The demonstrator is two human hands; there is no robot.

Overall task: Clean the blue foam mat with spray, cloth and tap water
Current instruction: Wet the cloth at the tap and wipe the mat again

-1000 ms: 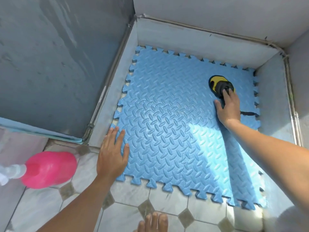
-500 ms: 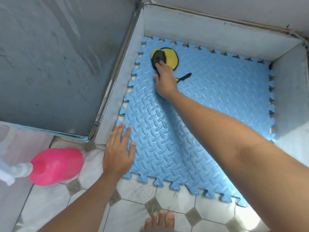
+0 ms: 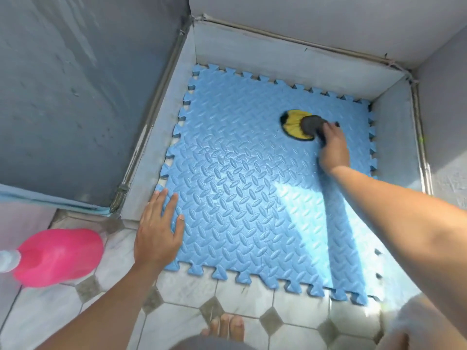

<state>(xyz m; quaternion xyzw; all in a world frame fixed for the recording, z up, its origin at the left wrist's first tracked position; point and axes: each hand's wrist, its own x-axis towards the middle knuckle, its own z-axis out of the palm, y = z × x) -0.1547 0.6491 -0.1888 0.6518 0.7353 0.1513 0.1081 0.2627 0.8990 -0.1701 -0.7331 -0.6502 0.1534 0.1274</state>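
The blue foam mat [image 3: 252, 193] with jigsaw edges lies on the floor inside a low grey walled corner. My right hand [image 3: 333, 147] presses a yellow and black cloth [image 3: 294, 125] onto the mat near its far right corner, fingers laid over its dark top. My left hand [image 3: 158, 231] rests flat with spread fingers on the mat's near left corner. A pink spray bottle [image 3: 58, 256] lies on its side on the tiles left of that hand.
Low grey walls [image 3: 285, 56] enclose the mat on the left, far and right sides. White tiles [image 3: 252, 296] with grey diamonds cover the near floor. My bare toes [image 3: 225, 327] show at the bottom edge. A dark wall panel [image 3: 83, 97] rises at the left.
My right hand swept the cloth from the mat's far right to its far left corner, then back toward the far right. My left hand stayed on the near left corner.
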